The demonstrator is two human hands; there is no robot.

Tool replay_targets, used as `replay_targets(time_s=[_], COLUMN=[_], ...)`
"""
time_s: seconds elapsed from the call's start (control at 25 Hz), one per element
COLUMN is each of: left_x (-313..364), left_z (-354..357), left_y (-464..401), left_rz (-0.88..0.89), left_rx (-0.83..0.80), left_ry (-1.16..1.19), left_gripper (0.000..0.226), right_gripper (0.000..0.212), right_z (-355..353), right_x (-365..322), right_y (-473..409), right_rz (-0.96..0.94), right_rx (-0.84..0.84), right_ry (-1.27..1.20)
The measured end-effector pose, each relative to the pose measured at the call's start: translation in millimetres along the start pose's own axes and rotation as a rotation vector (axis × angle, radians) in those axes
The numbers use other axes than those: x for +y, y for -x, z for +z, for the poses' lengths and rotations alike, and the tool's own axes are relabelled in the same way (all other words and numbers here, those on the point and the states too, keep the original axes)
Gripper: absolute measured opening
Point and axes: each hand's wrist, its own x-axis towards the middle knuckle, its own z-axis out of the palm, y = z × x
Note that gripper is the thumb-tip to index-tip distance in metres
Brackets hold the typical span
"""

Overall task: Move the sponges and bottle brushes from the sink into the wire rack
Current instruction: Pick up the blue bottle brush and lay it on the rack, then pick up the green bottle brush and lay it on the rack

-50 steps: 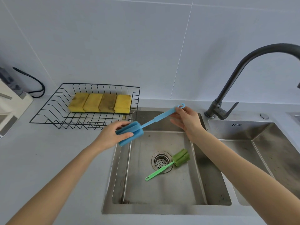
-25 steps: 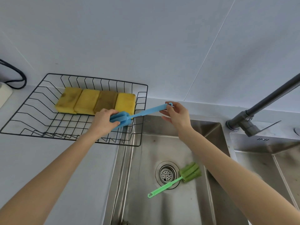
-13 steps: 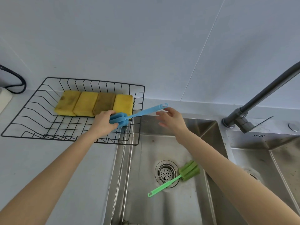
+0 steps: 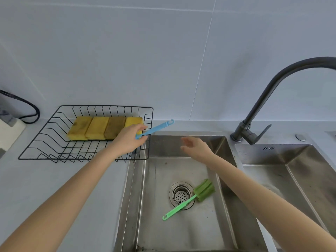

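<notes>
My left hand [image 4: 129,138] grips the blue bottle brush [image 4: 157,128] at the right end of the black wire rack [image 4: 45,137]; its foam head is hidden under my hand, and the handle sticks out to the right over the rack's rim. Several yellow sponges [image 4: 98,130] lie side by side in the rack. My right hand [image 4: 195,146] hovers open over the back of the steel sink [image 4: 181,231], holding nothing. A green bottle brush [image 4: 192,197] lies in the sink across the drain [image 4: 181,195].
A dark faucet [image 4: 263,104] arches at the right between this basin and a second basin [image 4: 294,170]. A black cable [image 4: 25,106] and a white appliance [image 4: 9,130] sit at the far left. Grey countertop runs in front of the rack.
My right hand has let go of the blue brush's handle and pulled back over the sink. My left hand has carried the brush head further into the rack.
</notes>
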Motion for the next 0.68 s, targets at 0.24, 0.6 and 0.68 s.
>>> replay_targets(time_s=[0.24, 0.6, 0.68], left_x=[21.8, 11.5, 4.5], left_z=[45.7, 129.6, 151.9], left_y=[8.2, -0.4, 0.4], left_rz=[0.075, 0.051, 0.016], left_rx=[-0.141, -0.380, -0.444], left_ry=[-0.030, -0.099, -0.124], left_gripper=[0.043, 0.045, 0.047], right_gripper=[0.047, 0.053, 0.055], right_z=[-3.5, 20.0, 28.9], right_x=[38.0, 107.2, 118.3], right_y=[19.9, 9.4, 6.5], right_rz=[0.020, 0.102, 0.109], right_rx=[-0.045, -0.159, -0.176], right_ry=[0.157, 0.426, 0.484])
